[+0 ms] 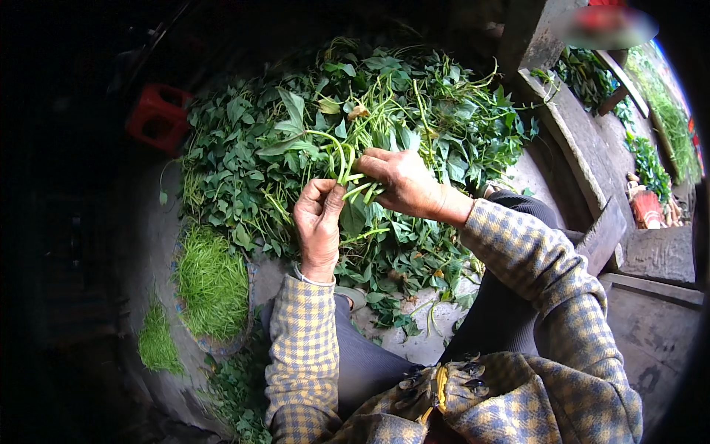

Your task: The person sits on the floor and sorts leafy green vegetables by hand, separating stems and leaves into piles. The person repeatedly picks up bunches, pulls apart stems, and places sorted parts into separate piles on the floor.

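Observation:
My left hand (321, 225) pinches a green leafy stem (336, 145) between thumb and forefinger. Close beside it, my right hand (407, 183) is closed around several cut green stems (363, 188), whose ends point down and left towards my left thumb. The fingertips of the two hands are a short way apart. Broad leaves (291, 125) spread out at the upper left of the held stems. Beneath and beyond both hands lies a large heap of leafy green vines (233, 155), with a few yellow and brown leaves among them.
A red plastic stool (159, 119) stands at the left. Cut grass (213, 283) fills a round basket (248, 327) at the lower left, with a smaller grass pile (158, 338) beside it. Wooden boards (571, 139), a doorway sill and more greens (649, 166) are at the right.

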Tool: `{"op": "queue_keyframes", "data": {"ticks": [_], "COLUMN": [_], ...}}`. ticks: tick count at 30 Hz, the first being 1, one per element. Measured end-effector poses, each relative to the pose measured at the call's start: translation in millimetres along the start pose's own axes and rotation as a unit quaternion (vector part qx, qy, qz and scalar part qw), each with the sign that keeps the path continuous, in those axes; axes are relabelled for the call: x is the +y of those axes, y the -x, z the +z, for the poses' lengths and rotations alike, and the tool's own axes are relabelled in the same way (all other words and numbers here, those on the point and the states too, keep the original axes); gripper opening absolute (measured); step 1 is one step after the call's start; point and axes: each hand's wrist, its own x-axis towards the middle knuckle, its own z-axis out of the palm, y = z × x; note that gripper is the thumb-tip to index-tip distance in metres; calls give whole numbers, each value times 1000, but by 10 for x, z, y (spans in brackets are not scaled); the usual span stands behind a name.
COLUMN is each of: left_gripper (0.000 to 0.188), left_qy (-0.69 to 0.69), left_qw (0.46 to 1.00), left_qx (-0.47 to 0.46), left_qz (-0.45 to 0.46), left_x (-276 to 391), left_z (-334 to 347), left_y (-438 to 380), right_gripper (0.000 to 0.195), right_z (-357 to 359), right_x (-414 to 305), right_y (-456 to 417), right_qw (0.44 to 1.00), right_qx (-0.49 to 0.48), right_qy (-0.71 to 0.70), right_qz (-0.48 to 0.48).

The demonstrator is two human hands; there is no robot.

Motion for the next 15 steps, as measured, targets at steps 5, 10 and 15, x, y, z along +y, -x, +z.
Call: {"op": "queue_keyframes", "data": {"ticks": [5,10,15], "left_gripper": [11,12,13], "left_qy": [-108,-199,-405], "left_qw": [990,968,877], "left_qx": [32,54,69], "left_qz": [83,144,250], "left_x": [-60,-115,-34], "left_z": [33,55,75], "left_y": [20,-60,-60], "right_gripper": [17,20,20], "right_z": [33,150,12], "right_x": [-92,-181,-28], "right_y": [15,105,58], "right_qw": [944,842,746], "right_qx": [-59,-130,-75], "right_qy": [-246,-468,-595], "right_qz": [214,237,290]}}
